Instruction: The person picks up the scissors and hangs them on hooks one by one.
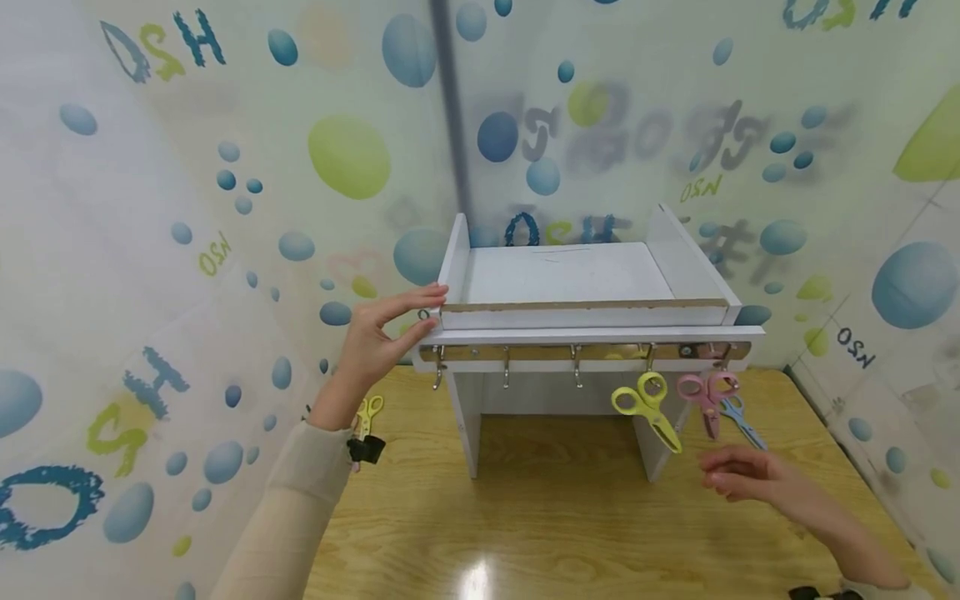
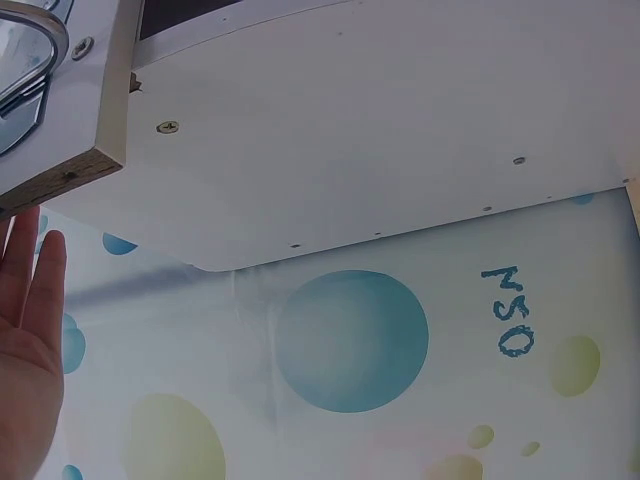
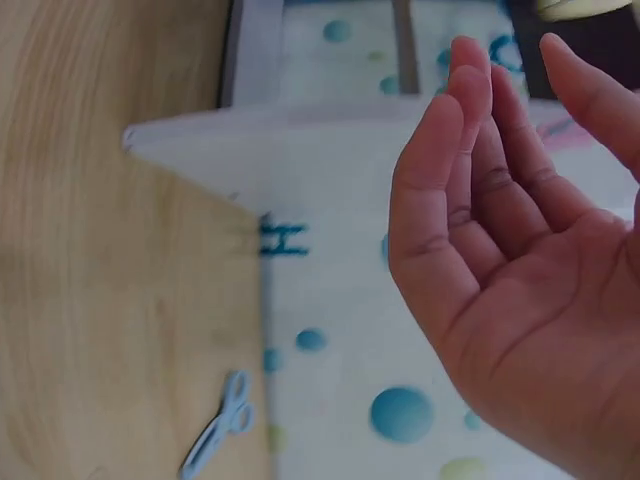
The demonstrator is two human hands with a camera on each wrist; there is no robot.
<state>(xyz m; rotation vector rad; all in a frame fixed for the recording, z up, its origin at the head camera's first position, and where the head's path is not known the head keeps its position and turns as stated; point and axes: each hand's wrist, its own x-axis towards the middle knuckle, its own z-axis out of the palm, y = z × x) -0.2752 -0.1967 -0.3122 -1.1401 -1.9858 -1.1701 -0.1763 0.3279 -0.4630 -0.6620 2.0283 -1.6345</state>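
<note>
You have the white rack [image 1: 585,319] standing on the wooden table [image 1: 600,525]. At its 9 o'clock end, your left hand [image 1: 378,329] is spread wide, thumb and forefinger apart, fingertips at the upper corner. The left wrist view cuts off much of that hand, so you can't fairly judge how firmly it presses.

Your right hand [image 1: 750,479] is held in the air at the rack's 4 o'clock, fingers loosely bent and holding nothing. Along the rack's front runs a metal strip [image 1: 540,353] with five hooks [image 1: 577,367]. Counting from your left, the fourth carries yellow scissors [image 1: 654,417], at your right hand's 10 o'clock, and the fifth carries pink scissors [image 1: 709,407], at its 11 o'clock. Blue scissors [image 1: 746,427] lie on the table at its 12 o'clock, beyond the pink pair.

Below your left hand, near its 6 o'clock, a second yellow pair [image 1: 365,425] shows beside your sleeve [image 1: 300,475], partly hidden. Dotted sheeting [image 1: 285,183] rises behind the rack.
</note>
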